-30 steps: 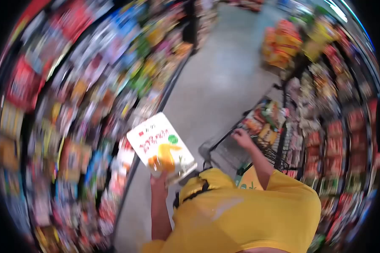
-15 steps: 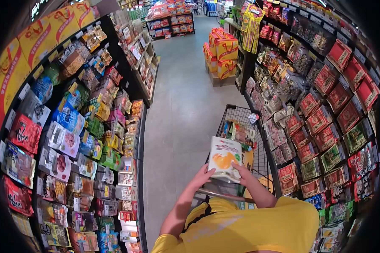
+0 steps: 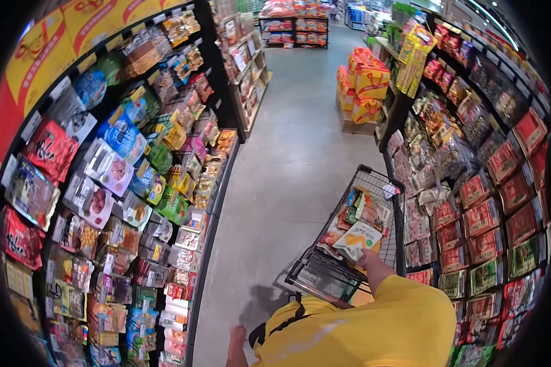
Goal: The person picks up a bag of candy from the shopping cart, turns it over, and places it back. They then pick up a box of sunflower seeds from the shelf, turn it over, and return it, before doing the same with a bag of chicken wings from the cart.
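A white package with an orange picture is in the shopping cart, tilted over other packets. My right hand reaches over the cart and grips the package's lower right edge. Colourful food packets lie beyond it in the basket. Low beside my body, outside the cart on the left, hangs my left hand. It touches no package, and its fingers are too small and blurred to make out.
Racks of hanging snack bags line the left side. More racks with red packets stand close at the right, beside the cart. Red and yellow boxes are stacked farther along the grey aisle floor.
The white package has moved forward and down into the cart. My left hand has let go of it and dropped to the left. The view has turned left.
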{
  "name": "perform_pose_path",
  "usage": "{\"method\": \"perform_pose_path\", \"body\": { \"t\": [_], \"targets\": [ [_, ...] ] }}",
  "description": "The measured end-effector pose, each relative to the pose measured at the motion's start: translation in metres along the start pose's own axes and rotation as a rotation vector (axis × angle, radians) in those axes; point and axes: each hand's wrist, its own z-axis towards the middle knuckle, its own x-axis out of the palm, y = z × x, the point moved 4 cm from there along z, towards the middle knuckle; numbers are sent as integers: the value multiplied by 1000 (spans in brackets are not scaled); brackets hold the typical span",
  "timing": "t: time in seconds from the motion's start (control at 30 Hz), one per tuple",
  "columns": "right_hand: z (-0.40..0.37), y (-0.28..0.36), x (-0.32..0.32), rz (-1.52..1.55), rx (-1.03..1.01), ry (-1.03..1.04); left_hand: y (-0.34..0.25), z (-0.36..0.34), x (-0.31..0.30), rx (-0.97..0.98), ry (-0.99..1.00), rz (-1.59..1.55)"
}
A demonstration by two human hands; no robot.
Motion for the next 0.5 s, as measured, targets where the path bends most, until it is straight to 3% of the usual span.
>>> {"method": "perform_pose_path", "body": {
  "t": [0.03, 0.1, 0.13, 0.17, 0.2, 0.27, 0.3, 0.33, 0.37, 0.4, 0.5],
  "targets": [
    [-11, -8, -2, -47, -20, -95, 72, 53, -13, 250, 54, 286],
    [-18, -19, -2, -108, -37, -192, 101, -5, -10, 277, 62, 70],
    [-18, -20, -4, -336, -76, -293, 99, -25, -6, 269, 57, 59],
    [-18, -22, -7, -570, -115, -393, 94, -54, -3, 56, 21, -95],
    [-10, -24, -9, -597, -114, -390, 89, -82, 0, -160, -17, -256],
    [16, -24, 4, -994, -411, -54, 57, -135, 0, -200, 70, -213],
    [6, -22, 19, -1016, -415, -41, 50, -145, 3, -214, 175, -145],
    [-8, -15, 33, -1036, -445, 12, 138, -112, -16, -221, 170, -165],
    [-37, -10, 54, -1055, -473, 66, 170, -85, -9, -216, 313, -363],
    [-60, -9, 75, -1061, -481, 94, 159, -58, 15, -208, 452, -560],
    [-112, -10, 130, -1125, -509, 185, 160, -49, -2, -331, 598, -674]
  ]
}}
